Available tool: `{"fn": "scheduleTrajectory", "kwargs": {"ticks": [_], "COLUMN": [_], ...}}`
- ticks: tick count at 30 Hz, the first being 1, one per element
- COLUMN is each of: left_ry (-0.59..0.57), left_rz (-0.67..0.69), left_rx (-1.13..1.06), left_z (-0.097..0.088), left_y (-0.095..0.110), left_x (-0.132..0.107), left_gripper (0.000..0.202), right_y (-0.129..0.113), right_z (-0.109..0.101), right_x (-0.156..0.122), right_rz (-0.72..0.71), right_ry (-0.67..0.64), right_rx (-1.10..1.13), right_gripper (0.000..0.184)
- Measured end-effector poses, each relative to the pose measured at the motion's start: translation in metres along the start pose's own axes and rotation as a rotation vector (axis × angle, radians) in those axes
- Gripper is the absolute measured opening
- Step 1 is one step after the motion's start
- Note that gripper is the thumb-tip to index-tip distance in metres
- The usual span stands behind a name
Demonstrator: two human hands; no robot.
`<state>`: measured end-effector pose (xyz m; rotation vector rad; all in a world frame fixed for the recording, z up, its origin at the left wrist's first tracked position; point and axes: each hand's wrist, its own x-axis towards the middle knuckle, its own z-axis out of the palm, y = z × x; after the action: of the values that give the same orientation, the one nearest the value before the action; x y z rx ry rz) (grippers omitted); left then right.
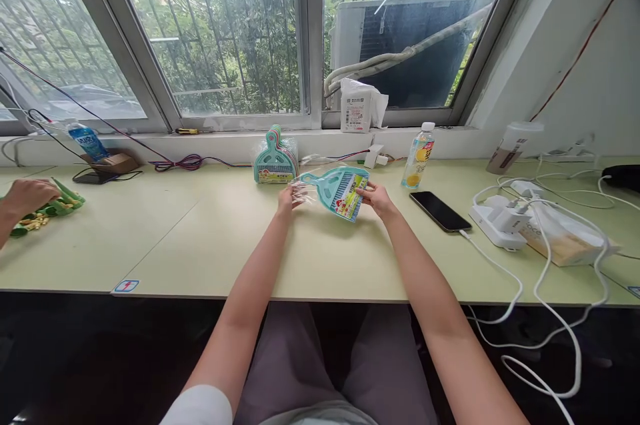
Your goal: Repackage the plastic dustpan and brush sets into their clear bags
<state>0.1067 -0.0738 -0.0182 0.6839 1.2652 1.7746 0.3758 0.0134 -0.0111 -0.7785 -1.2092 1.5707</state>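
A teal mini dustpan-and-brush set [330, 188] with a bright printed label is held tilted just above the table. Its wide end sits in my right hand [377, 199], thumb and fingers closed on the edge. At the handle end, my left hand [287, 200] is closed on crinkled clear plastic wrapping [304, 190]; the fingertips are partly hidden by it. Behind my left hand, a stack of similar teal dustpans [274, 165] in clear plastic stands upright against the wall under the window.
To the right are a drink bottle [418, 157], a black phone [441, 211], a power strip [500, 225] with trailing white cables and a tissue pack [570, 235]. Another person's hand [34, 197] touches green-and-yellow items at far left. A cable bundle [185, 162] lies along the back.
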Motion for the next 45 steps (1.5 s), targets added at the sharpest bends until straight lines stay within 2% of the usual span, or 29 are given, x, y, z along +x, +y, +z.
{"fn": "scheduleTrajectory", "kwargs": {"ticks": [1,4,5,7,9,10,14,16,19,22,24,26,30,32,35,38,40,42,45], "left_ry": [0.098,0.529,0.626,0.713,0.677,0.613,0.238,0.087,-0.140,-0.334,-0.337,-0.253,-0.093,-0.022,0.026,0.024,-0.009,-0.060,-0.133], "left_rz": [0.025,0.072,0.069,0.051,0.027,0.015,-0.036,-0.089,-0.188,-0.221,-0.177,-0.135,-0.085,-0.043,0.002,0.020,0.035,0.064,0.110], "left_rx": [-0.033,-0.198,-0.226,-0.247,-0.236,-0.212,-0.123,-0.134,-0.029,0.099,0.094,0.078,0.130,0.152,0.148,0.129,0.130,0.158,0.233], "left_z": [-0.007,-0.030,-0.036,-0.042,-0.041,-0.039,-0.023,-0.013,0.007,0.028,0.037,0.039,0.028,0.021,0.015,0.012,0.013,0.016,0.025], "left_y": [0.004,0.015,0.017,0.019,0.018,0.017,0.012,0.007,-0.004,-0.016,-0.021,-0.022,-0.020,-0.020,-0.019,-0.019,-0.019,-0.021,-0.024], "left_x": [0.003,0.010,0.011,0.010,0.008,0.007,0.003,0.001,-0.006,-0.017,-0.021,-0.021,-0.010,-0.003,0.004,0.005,0.005,0.003,-0.003], "left_gripper": [0.040,0.048,0.050,0.054,0.057,0.059,0.069,0.069,0.063,0.054,0.048,0.042,0.028,0.024,0.022,0.022,0.022,0.022,0.019], "right_y": [-0.001,-0.001,0.000,0.003,0.005,0.006,0.010,0.011,0.014,0.016,0.017,0.018,0.018,0.017,0.013,0.006,0.002,-0.002,-0.003], "right_z": [-0.004,-0.015,-0.018,-0.023,-0.026,-0.026,-0.026,-0.023,-0.012,0.007,0.018,0.025,0.024,0.017,0.002,-0.017,-0.028,-0.032,-0.016], "right_x": [0.001,0.006,0.008,0.011,0.013,0.014,0.014,0.014,0.011,0.007,0.003,-0.002,-0.008,-0.007,-0.001,0.006,0.009,0.009,0.002], "right_rz": [0.002,-0.009,-0.015,-0.026,-0.038,-0.041,-0.036,-0.032,-0.024,0.009,0.041,0.077,0.196,0.265,0.268,0.240,0.252,0.215,-0.009], "right_ry": [0.040,0.199,0.241,0.304,0.343,0.357,0.381,0.366,0.300,0.165,0.078,0.001,-0.172,-0.176,0.023,0.285,0.402,0.473,0.492], "right_rx": [0.020,0.101,0.130,0.183,0.219,0.228,0.205,0.171,0.137,0.120,0.085,0.030,-0.116,-0.212,-0.297,-0.258,-0.225,-0.256,-0.541], "right_gripper": [0.031,0.027,0.026,0.025,0.025,0.026,0.030,0.032,0.032,0.028,0.023,0.017,0.014,0.020,0.032,0.053,0.063,0.068,0.060]}}
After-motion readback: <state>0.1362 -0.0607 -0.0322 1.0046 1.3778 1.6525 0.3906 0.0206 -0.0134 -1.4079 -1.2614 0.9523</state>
